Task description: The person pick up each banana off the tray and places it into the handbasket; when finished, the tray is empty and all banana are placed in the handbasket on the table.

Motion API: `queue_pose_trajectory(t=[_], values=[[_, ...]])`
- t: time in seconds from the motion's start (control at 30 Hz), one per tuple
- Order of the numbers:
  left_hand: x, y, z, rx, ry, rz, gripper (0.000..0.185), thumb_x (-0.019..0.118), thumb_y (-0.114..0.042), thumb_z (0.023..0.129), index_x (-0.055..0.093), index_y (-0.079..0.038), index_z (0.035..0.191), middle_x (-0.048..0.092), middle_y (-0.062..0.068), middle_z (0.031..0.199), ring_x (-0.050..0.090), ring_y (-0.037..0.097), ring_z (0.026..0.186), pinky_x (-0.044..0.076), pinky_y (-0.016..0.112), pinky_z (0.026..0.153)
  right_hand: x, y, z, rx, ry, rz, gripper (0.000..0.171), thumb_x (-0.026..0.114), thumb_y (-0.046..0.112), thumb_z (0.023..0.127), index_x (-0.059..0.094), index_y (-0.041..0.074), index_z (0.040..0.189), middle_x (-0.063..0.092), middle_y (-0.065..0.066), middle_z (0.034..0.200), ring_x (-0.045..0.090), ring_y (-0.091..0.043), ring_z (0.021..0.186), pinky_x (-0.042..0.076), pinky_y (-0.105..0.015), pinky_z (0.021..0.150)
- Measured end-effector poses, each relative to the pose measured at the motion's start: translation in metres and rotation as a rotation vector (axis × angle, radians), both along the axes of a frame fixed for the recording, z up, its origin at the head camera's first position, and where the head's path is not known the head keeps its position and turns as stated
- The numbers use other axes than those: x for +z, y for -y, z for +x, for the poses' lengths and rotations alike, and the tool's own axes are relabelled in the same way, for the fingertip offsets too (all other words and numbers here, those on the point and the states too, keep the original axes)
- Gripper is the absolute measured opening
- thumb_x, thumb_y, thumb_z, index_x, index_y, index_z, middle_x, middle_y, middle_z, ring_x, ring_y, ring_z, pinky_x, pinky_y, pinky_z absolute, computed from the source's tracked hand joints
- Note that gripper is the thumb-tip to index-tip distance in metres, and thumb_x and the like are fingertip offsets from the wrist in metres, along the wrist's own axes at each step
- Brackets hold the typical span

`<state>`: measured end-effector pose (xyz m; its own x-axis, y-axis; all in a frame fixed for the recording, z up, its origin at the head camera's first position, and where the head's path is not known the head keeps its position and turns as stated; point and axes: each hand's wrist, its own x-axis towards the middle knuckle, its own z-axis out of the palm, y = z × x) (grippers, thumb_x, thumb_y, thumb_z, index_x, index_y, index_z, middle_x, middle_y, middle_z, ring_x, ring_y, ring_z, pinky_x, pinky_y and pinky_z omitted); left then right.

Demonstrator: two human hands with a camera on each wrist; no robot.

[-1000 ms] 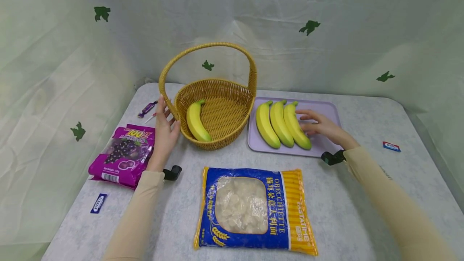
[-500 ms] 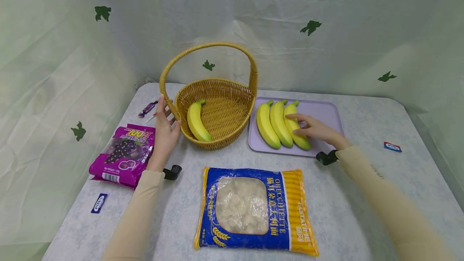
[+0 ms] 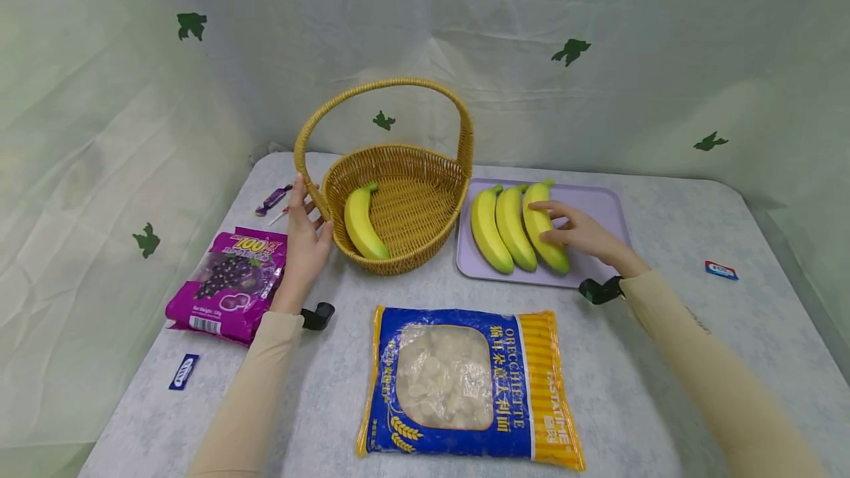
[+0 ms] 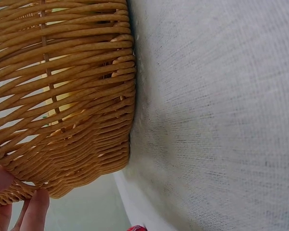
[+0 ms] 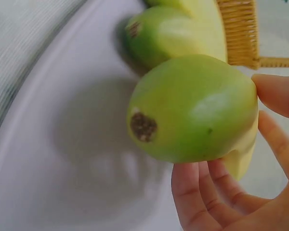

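Observation:
My left hand [image 3: 307, 242] holds the left side of the wicker basket [image 3: 421, 209], near the base of its handle. Thumb and fingers lie on either side of the woven edge in the left wrist view. One banana [image 3: 361, 226] lies inside the basket. On the right, my right hand [image 3: 584, 234] grips the rightmost banana [image 5: 192, 113] between thumb and fingers, just over the lilac tray [image 3: 600, 205]. Its dark-tipped green end faces the right wrist camera, and a shadow falls below it. Beside it on the tray lie another banana [image 3: 513, 231] and the leftmost banana [image 3: 488, 234].
A blue and yellow pasta bag [image 3: 445, 389] lies at the front middle. To the left are a purple candy bag [image 3: 232, 282], a wrapped candy [image 3: 273, 200], a lollipop [image 3: 279, 215] and a small blue packet [image 3: 184, 372]. A small red-and-blue packet [image 3: 721, 270] lies far right.
My right hand has moved left over the rightmost banana and taken hold of it. That banana has shifted and risen slightly at its stem end. My left hand stays at the basket.

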<state>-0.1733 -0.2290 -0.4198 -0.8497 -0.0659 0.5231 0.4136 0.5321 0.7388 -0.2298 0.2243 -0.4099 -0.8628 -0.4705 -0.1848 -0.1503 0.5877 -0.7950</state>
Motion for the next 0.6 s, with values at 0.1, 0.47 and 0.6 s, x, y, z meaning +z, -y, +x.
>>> queue_pose_trajectory(t=[0.1,0.47,0.6], values=[[0.000,-0.001,0.000,0.001,0.000,-0.004,0.098,0.046,0.018,0.090,0.002,-0.047,0.148,0.019,0.021,0.150,0.036,0.040,0.130,0.041,0.057,0.099,0.006,0.002,0.003,-0.001,-0.004,-0.008,0.059,0.061,0.023,0.093,0.039,0.018,0.147,0.038,-0.020,0.141,0.055,-0.037,0.104,0.049,-0.040,0.084],[-0.001,0.000,-0.001,-0.015,-0.014,0.000,0.099,0.043,0.019,0.090,0.003,-0.049,0.148,0.013,0.017,0.154,0.034,0.040,0.131,0.040,0.057,0.099,0.031,0.039,0.016,0.113,-0.006,-0.052,0.058,0.061,0.027,0.093,0.040,0.021,0.146,0.039,-0.015,0.142,0.056,-0.030,0.101,0.048,-0.042,0.084],[-0.001,0.000,0.000,-0.011,-0.010,-0.012,0.100,0.044,0.019,0.089,0.002,-0.050,0.148,0.013,0.017,0.154,0.034,0.042,0.130,0.040,0.057,0.099,0.037,0.057,0.020,0.162,-0.007,-0.084,0.056,0.062,0.026,0.093,0.041,0.022,0.146,0.040,-0.013,0.143,0.053,-0.031,0.106,0.047,-0.043,0.085]])
